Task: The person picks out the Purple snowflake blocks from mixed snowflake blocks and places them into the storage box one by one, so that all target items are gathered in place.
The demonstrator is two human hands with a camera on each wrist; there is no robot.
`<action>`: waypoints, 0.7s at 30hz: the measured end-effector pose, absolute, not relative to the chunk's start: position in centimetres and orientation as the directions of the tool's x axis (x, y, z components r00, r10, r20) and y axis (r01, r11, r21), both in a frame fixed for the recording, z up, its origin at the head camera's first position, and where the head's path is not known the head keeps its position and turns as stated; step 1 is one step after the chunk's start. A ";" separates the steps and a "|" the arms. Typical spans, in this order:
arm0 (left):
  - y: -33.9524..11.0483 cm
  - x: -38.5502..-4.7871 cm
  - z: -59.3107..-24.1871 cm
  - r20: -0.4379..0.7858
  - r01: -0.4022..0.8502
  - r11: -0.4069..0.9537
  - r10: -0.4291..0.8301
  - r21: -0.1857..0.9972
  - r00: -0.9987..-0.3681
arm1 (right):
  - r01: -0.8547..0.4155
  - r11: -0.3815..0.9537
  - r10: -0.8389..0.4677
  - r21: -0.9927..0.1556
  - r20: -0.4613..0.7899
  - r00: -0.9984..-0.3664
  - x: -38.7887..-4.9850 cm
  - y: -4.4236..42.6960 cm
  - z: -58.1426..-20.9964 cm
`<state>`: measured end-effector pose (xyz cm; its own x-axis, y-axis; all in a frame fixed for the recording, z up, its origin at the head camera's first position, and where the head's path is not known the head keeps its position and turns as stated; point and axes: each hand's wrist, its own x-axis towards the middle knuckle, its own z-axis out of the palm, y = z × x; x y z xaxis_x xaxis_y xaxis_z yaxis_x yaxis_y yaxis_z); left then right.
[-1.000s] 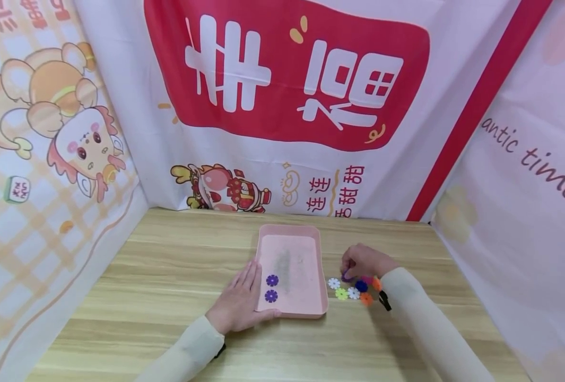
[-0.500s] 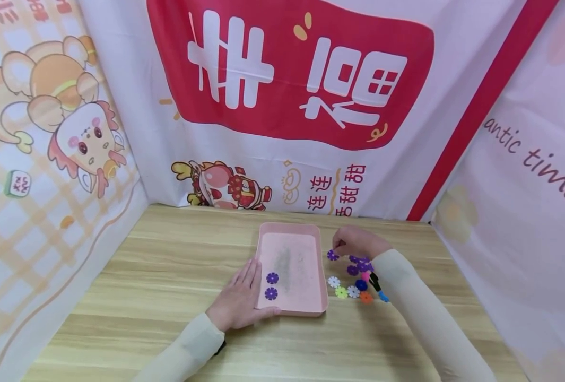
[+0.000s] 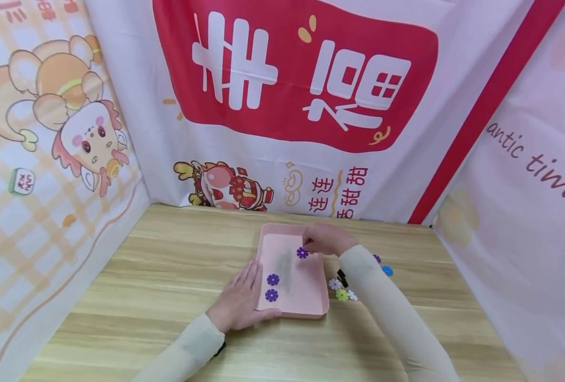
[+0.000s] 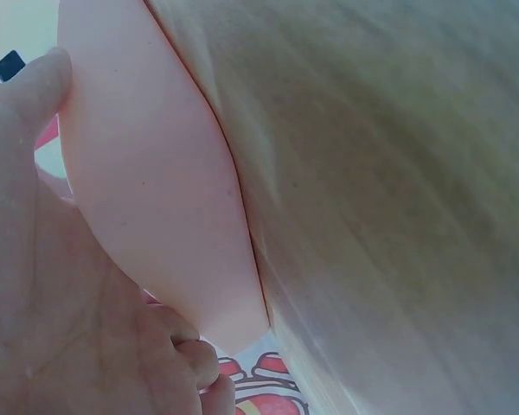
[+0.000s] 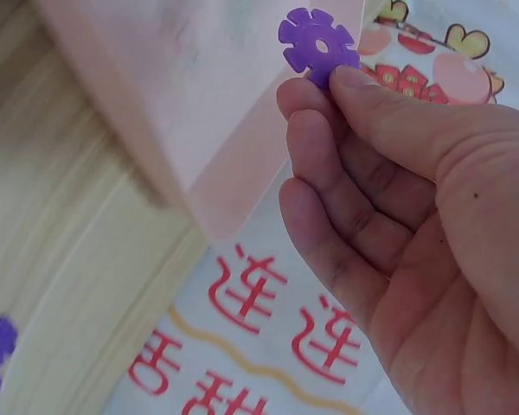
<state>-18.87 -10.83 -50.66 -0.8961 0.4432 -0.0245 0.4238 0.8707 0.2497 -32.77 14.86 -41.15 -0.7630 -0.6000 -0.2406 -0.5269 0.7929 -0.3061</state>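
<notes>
My right hand (image 3: 327, 240) pinches a purple snowflake disc (image 5: 318, 43) between thumb and index finger, above the far right part of a pink tray (image 3: 306, 315). In the right wrist view the disc's notched edge and centre hole show, and the other fingers are curled loosely. Two more purple snowflake discs (image 3: 272, 286) lie inside the tray at its near left. My left hand (image 3: 238, 303) rests against the tray's near left corner, fingers straight along the left rim and thumb along the front one. The left wrist view shows the tray's pink outer wall (image 4: 156, 173) beside that palm.
Right of the tray lie several loose snowflake discs, among them a yellow-green one (image 3: 341, 294), a blue one (image 3: 387, 271) and a purple one (image 3: 376, 259); my right forearm hides others. Printed cloth (image 3: 282, 159) hangs behind and on both sides of the wooden table (image 3: 177, 254).
My right hand has lifted the purple snowflake disc from the loose pile and carried it left, over the tray. The left hand and the tray have stayed in place.
</notes>
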 end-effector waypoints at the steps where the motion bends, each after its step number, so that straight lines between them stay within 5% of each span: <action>1: -10.9 -18.9 -50.6 -0.025 0.422 0.870 0.442 0.255 -0.896 | -0.529 0.790 -0.603 -0.309 -0.241 -0.760 -32.9 14.3 -41.3; 15: -10.8 -19.0 -51.0 -0.027 0.413 0.867 0.437 0.279 -0.899 | -0.503 0.828 -0.559 -0.247 -0.300 -0.773 -33.4 9.0 -44.0; 21: -10.9 -18.9 -50.8 -0.025 0.419 0.868 0.440 0.265 -0.897 | -0.442 0.810 -0.566 -0.386 -0.320 -0.760 -33.7 8.2 -45.4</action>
